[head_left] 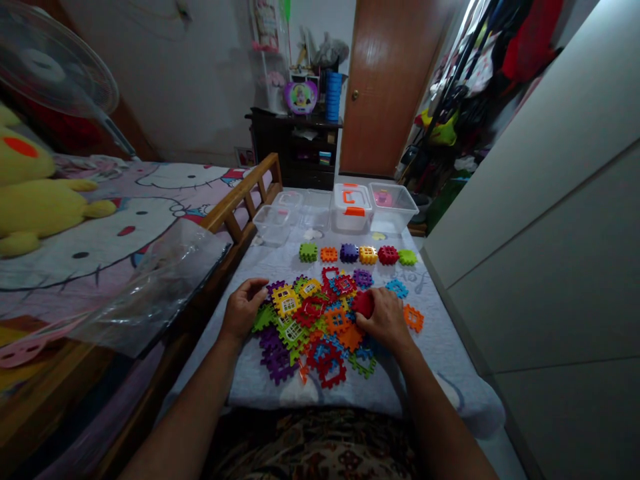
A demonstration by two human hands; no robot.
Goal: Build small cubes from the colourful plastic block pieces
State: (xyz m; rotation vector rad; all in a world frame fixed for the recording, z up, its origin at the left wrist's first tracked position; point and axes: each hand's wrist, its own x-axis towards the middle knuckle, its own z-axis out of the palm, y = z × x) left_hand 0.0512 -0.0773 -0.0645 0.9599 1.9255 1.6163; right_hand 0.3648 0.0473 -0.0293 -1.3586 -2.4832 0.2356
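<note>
A heap of flat, toothed plastic building tiles point(320, 320) in purple, red, yellow, green, orange and blue lies on a grey cloth point(440, 347) in front of me. My right hand point(384, 320) is closed on a red piece point(364, 303) at the heap's right side. My left hand point(244, 308) rests curled at the heap's left edge, its fingertips touching a purple tile point(274, 289). Beyond the heap stands a row of several assembled cubes point(358, 254), green, orange, purple, yellow, red and light green.
Clear plastic containers point(280, 217) and a white box with an orange handle point(353, 205) stand at the far end. A wooden bed rail point(240, 197) with a clear plastic bag point(165, 280) runs along the left. A white cabinet wall point(550, 233) bounds the right.
</note>
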